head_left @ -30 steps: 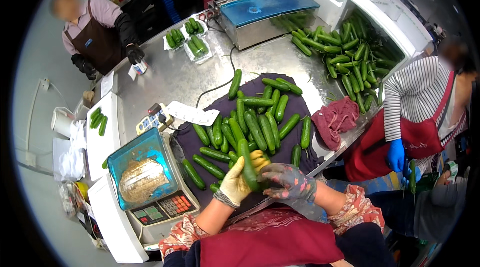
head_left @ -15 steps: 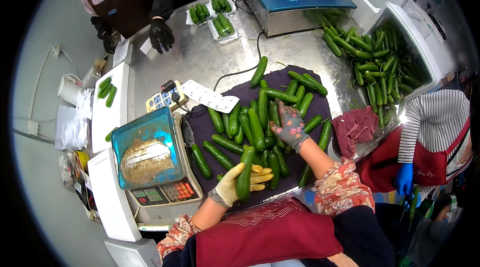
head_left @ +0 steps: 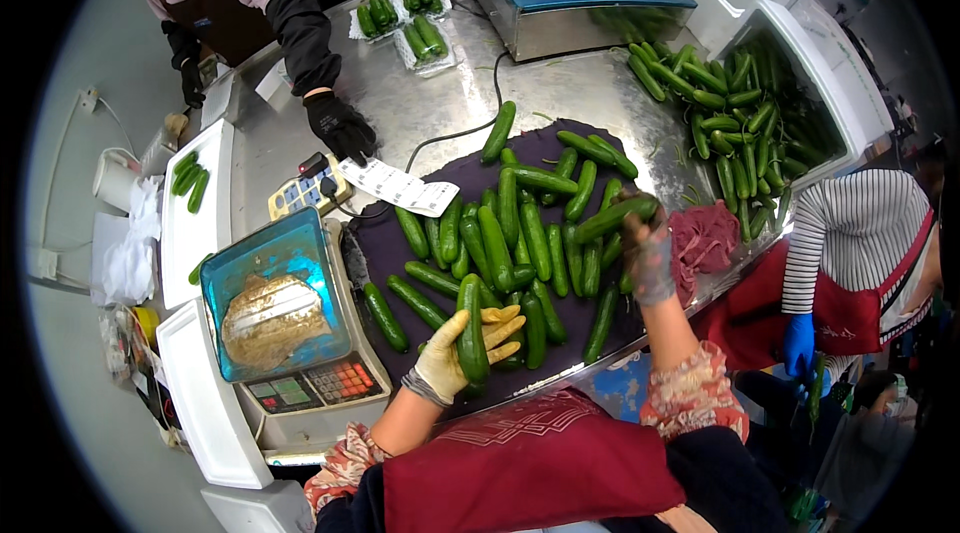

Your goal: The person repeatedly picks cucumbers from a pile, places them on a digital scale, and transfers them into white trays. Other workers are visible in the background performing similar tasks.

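Observation:
My left hand, in a white and yellow glove, is closed round an upright cucumber at the near side of the pile. In a grey patterned glove, my right hand grips another cucumber, whose far tip points left over the pile. Beneath both hands, several loose cucumbers lie on a dark purple cloth. The right hand's fingers are partly smeared by motion.
Left of the cloth stands a scale with a blue pan. A co-worker's black-gloved hand touches a sheet of labels. Packed cucumber trays, a wrapping machine, a foam box and a maroon rag surround the work area.
My right hand has moved right and now holds a cucumber lifted off the pile. My left hand keeps its cucumber. The co-worker's hand has reached nearer, onto the label sheet.

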The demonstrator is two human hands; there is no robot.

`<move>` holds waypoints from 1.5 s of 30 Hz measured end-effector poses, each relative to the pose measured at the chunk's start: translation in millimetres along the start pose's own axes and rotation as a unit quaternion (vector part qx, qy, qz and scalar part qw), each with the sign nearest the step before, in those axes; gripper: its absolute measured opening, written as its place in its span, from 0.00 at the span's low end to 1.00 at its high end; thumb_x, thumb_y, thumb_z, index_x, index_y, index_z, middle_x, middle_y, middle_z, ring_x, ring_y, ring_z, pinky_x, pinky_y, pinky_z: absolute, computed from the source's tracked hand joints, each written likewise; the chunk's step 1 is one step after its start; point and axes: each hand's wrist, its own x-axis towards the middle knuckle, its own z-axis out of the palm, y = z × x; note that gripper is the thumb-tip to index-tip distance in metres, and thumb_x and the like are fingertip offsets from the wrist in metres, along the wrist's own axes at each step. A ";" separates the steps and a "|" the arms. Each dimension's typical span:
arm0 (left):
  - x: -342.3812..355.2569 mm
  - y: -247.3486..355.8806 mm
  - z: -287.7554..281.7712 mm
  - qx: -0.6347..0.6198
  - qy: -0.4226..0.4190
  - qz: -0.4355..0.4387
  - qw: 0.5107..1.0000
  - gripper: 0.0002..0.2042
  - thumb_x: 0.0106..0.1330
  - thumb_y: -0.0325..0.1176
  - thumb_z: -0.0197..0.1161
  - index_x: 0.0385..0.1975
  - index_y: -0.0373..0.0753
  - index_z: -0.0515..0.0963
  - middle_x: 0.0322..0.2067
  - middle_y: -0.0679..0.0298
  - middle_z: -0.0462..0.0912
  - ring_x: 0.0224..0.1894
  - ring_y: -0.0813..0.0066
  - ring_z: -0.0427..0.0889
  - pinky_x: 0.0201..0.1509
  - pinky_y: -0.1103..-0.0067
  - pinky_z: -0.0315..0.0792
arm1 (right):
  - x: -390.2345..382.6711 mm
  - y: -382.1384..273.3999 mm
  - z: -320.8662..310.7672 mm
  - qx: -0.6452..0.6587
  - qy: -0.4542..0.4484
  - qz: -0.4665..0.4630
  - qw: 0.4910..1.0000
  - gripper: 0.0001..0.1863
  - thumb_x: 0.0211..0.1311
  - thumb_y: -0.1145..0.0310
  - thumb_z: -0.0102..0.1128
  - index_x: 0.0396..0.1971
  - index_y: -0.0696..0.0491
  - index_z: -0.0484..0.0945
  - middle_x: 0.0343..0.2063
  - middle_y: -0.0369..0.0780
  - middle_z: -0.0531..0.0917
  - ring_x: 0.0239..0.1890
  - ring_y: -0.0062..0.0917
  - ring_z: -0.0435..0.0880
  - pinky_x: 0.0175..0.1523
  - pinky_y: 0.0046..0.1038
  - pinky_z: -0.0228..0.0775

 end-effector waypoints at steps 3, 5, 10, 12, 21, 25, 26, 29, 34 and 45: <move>9.0 -12.5 11.2 -0.014 -0.059 -0.047 0.997 0.25 0.65 0.48 0.52 0.53 0.33 0.68 0.60 0.45 0.60 0.64 0.52 0.59 0.64 0.58 0.58 | -63.7 -12.5 34.0 -0.206 -0.228 -0.120 0.944 0.21 0.52 0.69 0.57 0.48 0.51 0.70 0.49 0.43 0.74 0.53 0.36 0.73 0.58 0.35 0.65; 7.6 -20.5 4.5 -0.007 0.014 -0.044 0.999 0.31 0.63 0.49 0.56 0.58 0.32 0.60 0.61 0.45 0.59 0.62 0.51 0.61 0.63 0.56 0.60 | -95.5 -14.0 57.8 -0.313 -0.382 -0.235 0.837 0.21 0.49 0.71 0.55 0.48 0.50 0.71 0.50 0.43 0.74 0.56 0.39 0.71 0.60 0.36 0.63; -13.0 -19.9 -15.9 -0.052 -0.039 -0.019 0.998 0.30 0.63 0.36 0.56 0.63 0.38 0.53 0.54 0.51 0.69 0.56 0.54 0.70 0.56 0.62 0.70 | -83.5 -20.5 77.0 -0.296 -0.424 -0.290 0.805 0.22 0.47 0.76 0.53 0.46 0.55 0.71 0.46 0.44 0.77 0.49 0.43 0.75 0.53 0.39 0.69; -20.8 -13.9 -13.4 -0.039 -0.097 0.037 0.994 0.32 0.62 0.35 0.58 0.64 0.38 0.51 0.53 0.51 0.71 0.55 0.56 0.72 0.55 0.64 0.71 | -53.4 -13.5 79.3 -0.318 -0.316 -0.216 0.867 0.20 0.50 0.77 0.52 0.47 0.57 0.71 0.41 0.48 0.78 0.43 0.41 0.79 0.47 0.35 0.73; -54.1 4.1 -6.5 -0.015 -0.113 0.171 0.979 0.39 0.58 0.39 0.63 0.66 0.43 0.46 0.57 0.54 0.67 0.60 0.51 0.66 0.60 0.53 0.62 | 18.5 16.3 136.6 -0.627 -0.296 -0.130 0.709 0.23 0.59 0.54 0.52 0.50 0.53 0.69 0.34 0.49 0.79 0.36 0.42 0.80 0.41 0.39 0.72; -71.6 0.7 -16.9 -0.026 -0.055 0.208 0.976 0.39 0.57 0.39 0.64 0.65 0.44 0.48 0.57 0.54 0.66 0.58 0.52 0.68 0.59 0.54 0.64 | -23.5 32.6 128.0 -0.633 -0.323 -0.045 0.702 0.33 0.56 0.58 0.56 0.60 0.53 0.58 0.49 0.54 0.72 0.47 0.47 0.75 0.50 0.37 0.70; -75.4 -0.5 -19.0 -0.025 -0.051 0.220 0.974 0.39 0.57 0.40 0.64 0.65 0.44 0.48 0.57 0.54 0.66 0.58 0.52 0.67 0.60 0.54 0.64 | -26.0 23.3 128.5 -0.598 -0.317 -0.017 0.736 0.33 0.55 0.64 0.57 0.61 0.54 0.58 0.51 0.54 0.71 0.50 0.43 0.75 0.54 0.35 0.68; -75.4 -1.9 -17.3 -0.021 -0.047 0.210 0.976 0.39 0.57 0.39 0.64 0.65 0.43 0.48 0.58 0.55 0.66 0.59 0.52 0.66 0.61 0.55 0.63 | -18.8 56.7 65.0 -0.369 -0.268 0.010 0.890 0.33 0.55 0.61 0.58 0.60 0.55 0.59 0.53 0.50 0.70 0.48 0.36 0.78 0.53 0.33 0.69; -65.1 -7.9 -16.9 0.012 -0.031 0.189 0.981 0.38 0.60 0.39 0.62 0.65 0.41 0.47 0.59 0.54 0.65 0.61 0.51 0.64 0.60 0.54 0.63 | -47.3 25.2 48.7 -0.052 -0.249 0.222 0.941 0.33 0.55 0.61 0.59 0.58 0.61 0.60 0.50 0.45 0.72 0.52 0.28 0.72 0.56 0.25 0.65; -71.0 -32.1 -25.9 -0.024 -0.095 0.140 0.985 0.42 0.57 0.45 0.65 0.66 0.42 0.45 0.59 0.55 0.65 0.60 0.55 0.66 0.61 0.58 0.62 | -121.2 -25.1 116.2 -0.283 -0.360 -0.096 0.884 0.11 0.60 0.68 0.53 0.40 0.56 0.76 0.35 0.47 0.79 0.37 0.39 0.79 0.43 0.33 0.72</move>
